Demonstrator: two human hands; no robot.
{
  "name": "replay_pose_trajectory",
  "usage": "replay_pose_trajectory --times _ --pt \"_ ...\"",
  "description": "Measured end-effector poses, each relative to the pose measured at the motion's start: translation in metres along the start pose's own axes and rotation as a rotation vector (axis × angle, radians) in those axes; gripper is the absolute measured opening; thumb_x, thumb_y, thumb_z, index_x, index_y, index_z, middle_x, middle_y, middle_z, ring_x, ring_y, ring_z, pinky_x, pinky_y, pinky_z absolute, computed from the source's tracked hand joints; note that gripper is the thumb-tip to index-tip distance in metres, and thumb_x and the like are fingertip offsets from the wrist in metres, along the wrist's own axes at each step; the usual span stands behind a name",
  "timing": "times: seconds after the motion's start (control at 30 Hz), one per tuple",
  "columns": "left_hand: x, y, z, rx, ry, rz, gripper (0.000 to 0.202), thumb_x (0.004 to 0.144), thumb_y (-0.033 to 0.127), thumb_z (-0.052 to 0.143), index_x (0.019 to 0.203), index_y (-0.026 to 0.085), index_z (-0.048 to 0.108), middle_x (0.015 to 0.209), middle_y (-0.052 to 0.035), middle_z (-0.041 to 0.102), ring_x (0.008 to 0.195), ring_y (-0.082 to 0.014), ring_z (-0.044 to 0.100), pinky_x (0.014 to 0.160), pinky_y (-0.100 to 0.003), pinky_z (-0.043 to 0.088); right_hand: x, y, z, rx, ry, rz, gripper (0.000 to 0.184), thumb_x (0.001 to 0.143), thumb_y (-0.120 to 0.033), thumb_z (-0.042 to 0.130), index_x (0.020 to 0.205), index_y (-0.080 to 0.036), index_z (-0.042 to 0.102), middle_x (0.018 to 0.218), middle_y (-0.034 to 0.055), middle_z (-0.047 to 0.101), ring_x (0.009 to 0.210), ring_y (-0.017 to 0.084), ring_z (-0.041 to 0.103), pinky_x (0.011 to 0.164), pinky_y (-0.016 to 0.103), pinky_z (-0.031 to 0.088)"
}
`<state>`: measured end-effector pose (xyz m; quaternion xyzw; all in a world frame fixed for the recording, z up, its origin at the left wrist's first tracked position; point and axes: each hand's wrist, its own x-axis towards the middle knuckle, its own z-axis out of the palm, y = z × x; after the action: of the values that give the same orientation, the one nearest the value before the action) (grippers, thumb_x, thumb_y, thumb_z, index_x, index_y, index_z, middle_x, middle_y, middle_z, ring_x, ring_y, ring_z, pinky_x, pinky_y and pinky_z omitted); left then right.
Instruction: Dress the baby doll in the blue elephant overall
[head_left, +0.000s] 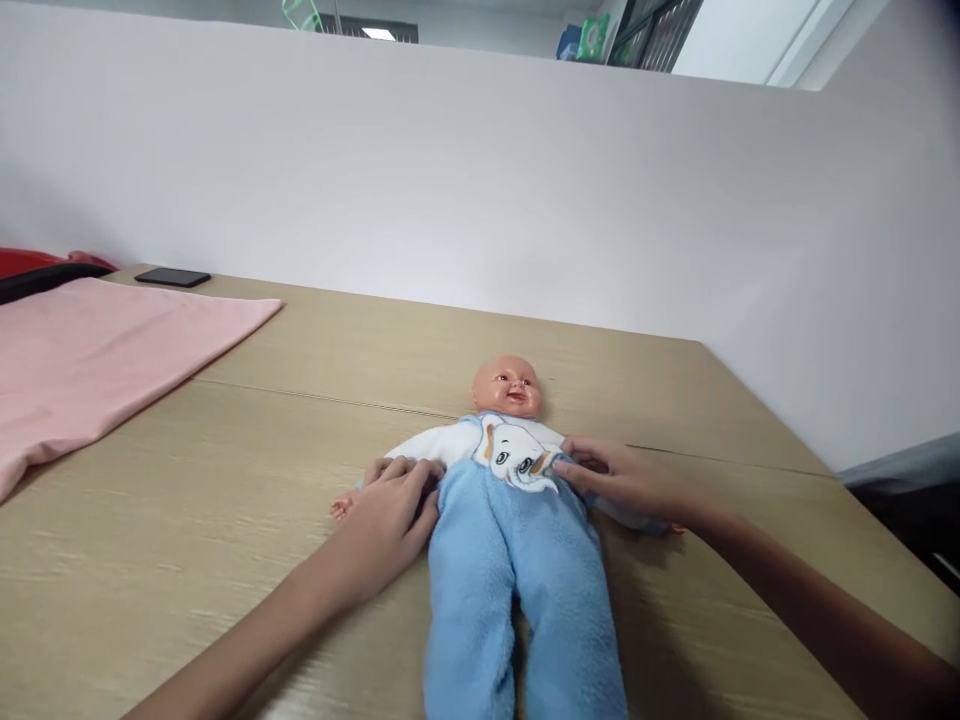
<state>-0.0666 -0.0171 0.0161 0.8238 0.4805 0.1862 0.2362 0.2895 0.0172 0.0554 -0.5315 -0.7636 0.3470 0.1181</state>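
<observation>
Two hands (396,508) (621,478) touching doll (491,520) lying between them.

Table (187,500): light wood-look top, thin seam (322,398) running crosswise, level with the doll's shoulders. Doll (487,530) on its back, face up, blue trousers, white sleeves, legs cut off by frame. Pink cloth (112,370) spread flat, well left of the doll. Dark phone-like slab (172,277) flat, far left of and beyond the doll, near the back edge. Cloth and slab both clear of the doll.
</observation>
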Motion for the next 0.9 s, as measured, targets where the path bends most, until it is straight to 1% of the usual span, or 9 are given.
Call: replay_pose_trajectory --times 0.1,0.17,0.27,0.37,0.5,0.6,0.7,0.8,0.9 --pt "0.005 -0.002 -0.010 -0.035 -0.144 -0.033 0.029 0.110 0.041 0.044 0.118 0.024 0.066 0.115 -0.0097 0.075 0.113 -0.0335 0.064 0.112 -0.056 0.043 -0.020 0.013 0.008 0.064 0.022 -0.007 0.054 0.106 -0.073 0.056 0.096 -0.022 0.069 0.088 0.0008 0.065 0.078 0.020 0.055 0.071 0.032 0.044" --pt "0.011 -0.009 -0.022 -0.087 -0.230 -0.027 0.032 0.109 0.045 0.046 0.114 0.025 0.069 0.111 -0.0074 0.076 0.110 -0.0317 0.064 0.114 -0.054 0.044 -0.028 0.017 0.015 0.095 0.142 -0.011 0.052 0.107 -0.071 0.055 0.099 -0.022 0.071 0.090 0.0021 0.067 0.081 0.020 0.058 0.073 0.032 0.046" --pt "0.019 -0.020 -0.037 -0.187 -0.307 -0.057 0.036 0.108 0.052 0.050 0.121 0.029 0.075 0.119 -0.0039 0.079 0.118 -0.0313 0.065 0.113 -0.046 0.047 -0.032 0.020 0.024 0.093 0.258 -0.008 0.049 0.109 -0.066 0.054 0.104 -0.022 0.074 0.092 0.0033 0.072 0.082 0.022 0.061 0.072 0.033 0.047" --pt "0.023 -0.024 -0.042 -0.221 -0.348 -0.072 0.037 0.107 0.057 0.053 0.123 0.033 0.077 0.129 -0.0017 0.078 0.127 -0.0319 0.063 0.117 -0.045 0.045 -0.031 0.023 0.029 0.065 0.263 -0.045 0.046 0.110 -0.062 0.055 0.104 -0.022 0.076 0.091 0.0030 0.073 0.082 0.022 0.062 0.073 0.034 0.048" --pt "0.020 -0.017 -0.028 -0.161 -0.283 -0.060 0.038 0.110 0.055 0.047 0.115 0.030 0.074 0.119 -0.0039 0.077 0.122 -0.0312 0.063 0.121 -0.052 0.039 -0.029 0.026 0.037 0.040 0.319 -0.077 0.039 0.112 -0.056 0.057 0.102 -0.023 0.074 0.093 0.0018 0.074 0.086 0.022 0.066 0.081 0.034 0.050" --pt "0.017 -0.010 -0.012 -0.006 -0.177 -0.094 0.032 0.110 0.042 0.043 0.107 0.027 0.071 0.106 -0.0067 0.074 0.110 -0.0308 0.065 0.113 -0.053 0.045 -0.029 0.028 0.046 0.031 0.401 -0.085 0.031 0.112 -0.051 0.059 0.106 -0.023 0.073 0.099 0.0027 0.076 0.092 0.023 0.069 0.086 0.035 0.051" --pt "0.017 -0.003 0.002 0.227 -0.118 -0.095 0.030 0.106 0.027 0.040 0.111 0.023 0.069 0.100 -0.0121 0.074 0.102 -0.0340 0.066 0.104 -0.055 0.049 -0.030 0.035 0.055 -0.017 0.544 -0.073 0.026 0.113 -0.045 0.058 0.110 -0.023 0.070 0.101 0.0050 0.077 0.093 0.025 0.070 0.088 0.037 0.053" --pt "0.020 0.002 0.010 0.385 -0.129 -0.027 0.032 0.108 0.020 0.037 0.116 0.018 0.067 0.107 -0.0183 0.078 0.109 -0.0395 0.069 0.105 -0.062 0.045 -0.032 0.044 0.063 -0.162 0.685 -0.130 0.022 0.114 -0.040 0.055 0.109 -0.022 0.067 0.106 0.0085 0.075 0.102 0.029 0.070 0.095 0.042 0.054" --pt "0.018 0.001 0.014 0.447 -0.089 -0.007 0.031 0.111 0.020 0.038 0.124 0.017 0.066 0.120 -0.0200 0.078 0.113 -0.0413 0.069 0.105 -0.063 0.045 -0.039 0.054 0.065 -0.353 0.713 -0.194 0.020 0.112 -0.040 0.059 0.119 -0.023 0.068 0.121 0.0118 0.074 0.118 0.033 0.067 0.106 0.049 0.052"
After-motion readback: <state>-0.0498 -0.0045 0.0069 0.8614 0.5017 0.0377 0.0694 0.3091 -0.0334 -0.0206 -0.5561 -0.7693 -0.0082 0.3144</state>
